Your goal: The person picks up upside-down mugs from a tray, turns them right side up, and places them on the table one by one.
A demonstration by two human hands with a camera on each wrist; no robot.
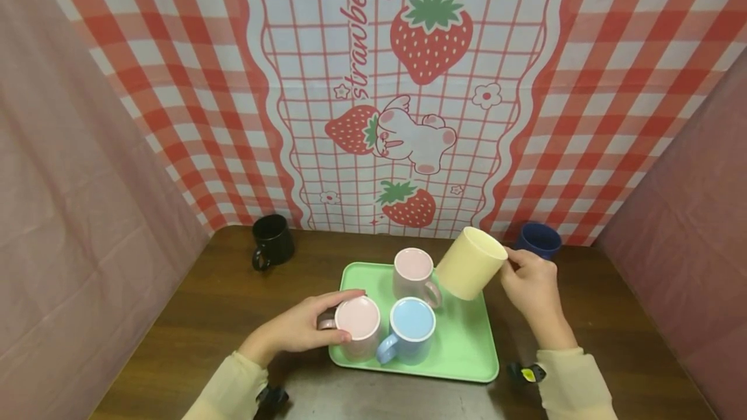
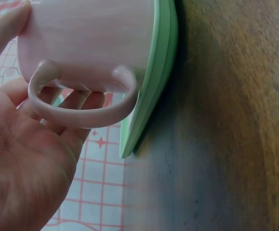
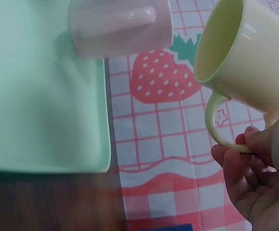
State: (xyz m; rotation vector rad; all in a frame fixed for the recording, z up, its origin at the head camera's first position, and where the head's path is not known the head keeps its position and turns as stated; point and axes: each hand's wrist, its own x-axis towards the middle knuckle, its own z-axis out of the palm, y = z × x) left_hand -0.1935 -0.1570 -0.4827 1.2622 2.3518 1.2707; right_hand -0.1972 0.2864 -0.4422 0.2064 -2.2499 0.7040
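My right hand (image 1: 533, 285) pinches the handle of a pale yellow mug (image 1: 465, 269) above the right side of a light green tray (image 1: 463, 342). This mug is tilted, its mouth facing down towards the tray, as the right wrist view shows. At the tray's left front, my left hand (image 1: 294, 324) holds a pink mug (image 1: 358, 317) between thumb and fingers, its handle pointing into the palm. Beside it sits a light blue mug (image 1: 413, 319). A second pink mug (image 1: 413, 266) stands behind them. The three mugs on the tray are upside down, bases up.
A black mug (image 1: 273, 238) stands upright at the table's back left. At the back right is a dark blue mug (image 1: 538, 240), partly behind my right hand. Brown wooden table (image 1: 216, 316) surrounds the tray, with a strawberry-print cloth (image 1: 315, 148) hanging behind.
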